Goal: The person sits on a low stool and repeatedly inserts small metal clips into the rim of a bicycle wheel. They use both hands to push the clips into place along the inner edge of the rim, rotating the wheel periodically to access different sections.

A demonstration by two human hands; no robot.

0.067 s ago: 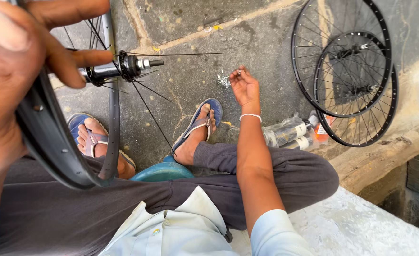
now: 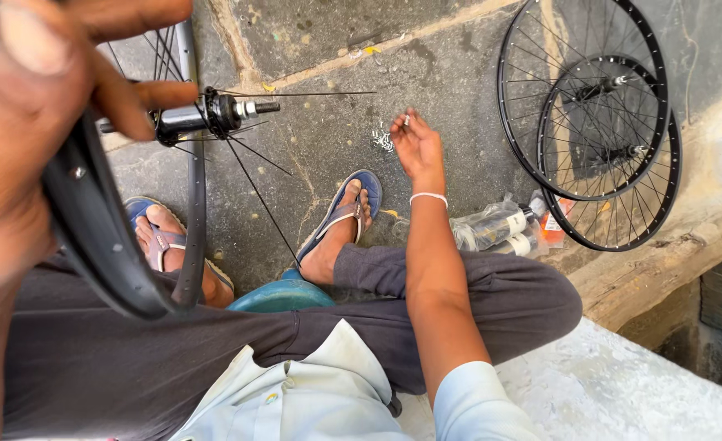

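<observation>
My left hand (image 2: 42, 122) fills the upper left, close to the camera, and grips the black rim (image 2: 100, 237) of a bicycle wheel. The wheel's hub (image 2: 210, 114) with its axle sticks out to the right, and a few loose spokes (image 2: 263, 204) fan from it. My right hand (image 2: 416, 145) is stretched out over the stone floor, pinching a small metal spoke nipple between the fingertips. A little pile of the same metal nipples (image 2: 381, 140) lies on the floor just left of that hand.
Two finished spoked wheels (image 2: 590, 106) lean against the wall at the upper right. Plastic-wrapped bottles (image 2: 496, 229) lie by my right knee. My feet in blue sandals (image 2: 345, 208) rest on the floor, and a blue stool edge (image 2: 283, 296) shows between my legs.
My right hand has lifted slightly off the pile of nipples with one pinched in the fingertips. The left hand and wheel stay put.
</observation>
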